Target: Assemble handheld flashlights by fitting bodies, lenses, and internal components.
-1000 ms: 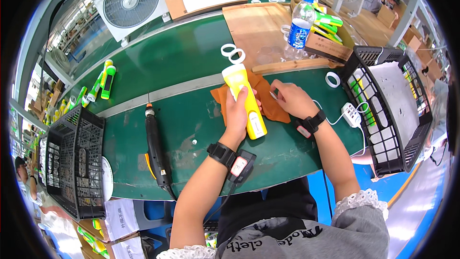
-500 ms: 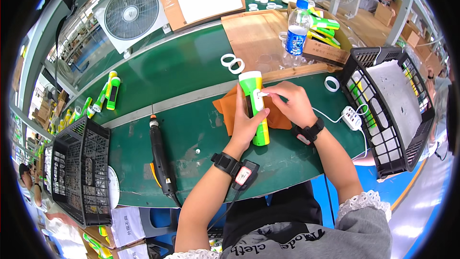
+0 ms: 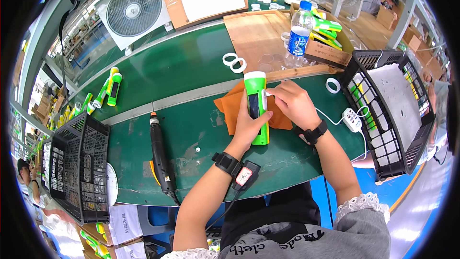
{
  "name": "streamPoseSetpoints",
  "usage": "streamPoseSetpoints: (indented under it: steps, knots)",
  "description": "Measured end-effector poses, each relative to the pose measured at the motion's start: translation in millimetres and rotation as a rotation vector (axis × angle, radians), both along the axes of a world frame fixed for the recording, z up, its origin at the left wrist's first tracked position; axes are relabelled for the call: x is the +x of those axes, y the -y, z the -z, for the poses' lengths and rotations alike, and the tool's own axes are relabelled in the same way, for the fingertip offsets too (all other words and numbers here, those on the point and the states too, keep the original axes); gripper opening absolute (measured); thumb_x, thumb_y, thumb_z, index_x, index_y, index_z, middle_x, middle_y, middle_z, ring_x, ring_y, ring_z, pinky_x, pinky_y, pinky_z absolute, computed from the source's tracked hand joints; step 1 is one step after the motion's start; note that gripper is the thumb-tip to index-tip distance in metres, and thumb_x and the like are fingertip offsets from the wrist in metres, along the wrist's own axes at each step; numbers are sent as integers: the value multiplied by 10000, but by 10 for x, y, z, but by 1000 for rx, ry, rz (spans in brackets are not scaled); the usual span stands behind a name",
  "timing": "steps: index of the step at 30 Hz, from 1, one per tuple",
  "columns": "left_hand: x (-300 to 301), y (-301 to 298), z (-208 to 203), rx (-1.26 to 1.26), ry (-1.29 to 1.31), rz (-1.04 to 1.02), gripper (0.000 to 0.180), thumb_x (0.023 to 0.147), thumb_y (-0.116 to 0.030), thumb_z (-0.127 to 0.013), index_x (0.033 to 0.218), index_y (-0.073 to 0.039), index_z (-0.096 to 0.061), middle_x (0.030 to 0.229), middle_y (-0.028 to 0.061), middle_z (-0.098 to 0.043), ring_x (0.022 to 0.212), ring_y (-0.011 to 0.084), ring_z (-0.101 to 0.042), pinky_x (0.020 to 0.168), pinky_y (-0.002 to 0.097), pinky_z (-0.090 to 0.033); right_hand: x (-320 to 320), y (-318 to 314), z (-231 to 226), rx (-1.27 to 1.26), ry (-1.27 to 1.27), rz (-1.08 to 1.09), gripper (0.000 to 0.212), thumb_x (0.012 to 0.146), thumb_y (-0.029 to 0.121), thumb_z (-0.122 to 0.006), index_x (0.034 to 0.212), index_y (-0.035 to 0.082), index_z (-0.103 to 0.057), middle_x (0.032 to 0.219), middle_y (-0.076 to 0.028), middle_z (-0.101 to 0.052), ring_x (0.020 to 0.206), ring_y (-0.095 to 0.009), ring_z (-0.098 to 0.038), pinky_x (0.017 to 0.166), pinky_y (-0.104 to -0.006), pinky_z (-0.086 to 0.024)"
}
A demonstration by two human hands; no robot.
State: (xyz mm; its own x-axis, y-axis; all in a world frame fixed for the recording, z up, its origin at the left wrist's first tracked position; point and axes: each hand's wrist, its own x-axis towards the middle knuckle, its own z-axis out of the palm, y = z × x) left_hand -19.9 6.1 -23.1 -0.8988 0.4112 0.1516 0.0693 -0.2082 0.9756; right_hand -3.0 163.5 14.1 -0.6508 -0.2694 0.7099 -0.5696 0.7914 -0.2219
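My left hand (image 3: 249, 123) is wrapped round a green, white and yellow flashlight (image 3: 256, 84), held upright with its white head up and a dark panel on its side. At the flashlight's right side, my right hand (image 3: 293, 103) pinches a small white cable plug, mostly hidden by the fingers. Whether the plug is seated in the flashlight cannot be made out. A white cable (image 3: 329, 117) runs from behind my right hand to a white multi-port charger (image 3: 352, 120). Beneath both hands lies an orange cloth (image 3: 229, 110).
A black electric screwdriver (image 3: 160, 156) lies left of my hands. Black crates (image 3: 79, 172) stand at the left and right. White rings (image 3: 238, 65), a water bottle (image 3: 298, 38) and a carton of flashlights (image 3: 328, 50) are beyond. More flashlights (image 3: 114, 89) lie far left.
My left hand has turned the flashlight, so its dark panel faces me more and its white switch side points right. My right hand has shifted slightly right with the plug.
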Motion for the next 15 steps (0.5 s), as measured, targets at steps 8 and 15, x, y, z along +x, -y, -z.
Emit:
streamPoseSetpoints:
  steps: [8, 15]
  knots:
    - [-6, 7, 28, 28, 73, 37, 787, 725, -43, -636, 1373, -84, -192, 1122, 63, -454, 1002, 153, -471, 818, 290, -432, -8, 40, 38, -40, 5, -21, 238, 689, -19, -584, 913, 52, -622, 785, -97, -581, 752, -272, -572, 661, -355, -492]
    - [18, 31, -42, 145, 150, 102, 782, 757, -13, -589, 1391, -151, -154, 965, 59, -491, 740, 151, -558, 613, 297, -487, -25, 25, 58, -135, 42, -76, 254, 695, -58, -557, 911, 56, -626, 757, -115, -596, 713, -282, -578, 634, -351, -490]
